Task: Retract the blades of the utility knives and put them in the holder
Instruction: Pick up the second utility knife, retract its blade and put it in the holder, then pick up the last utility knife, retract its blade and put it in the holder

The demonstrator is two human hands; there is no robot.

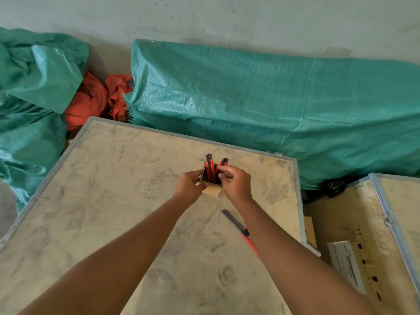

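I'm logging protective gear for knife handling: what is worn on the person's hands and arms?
Nothing shows. The left hand and right hand are bare, with no gloves, and no rings can be made out. Both forearms are uncovered as far as the frame's lower edge: no sleeves, watch, wristband or markings in view.

Two bare forearms, without sleeves, watch or jewellery, rise from the lower frame, ending in the left hand [189, 186] and right hand [236, 184].
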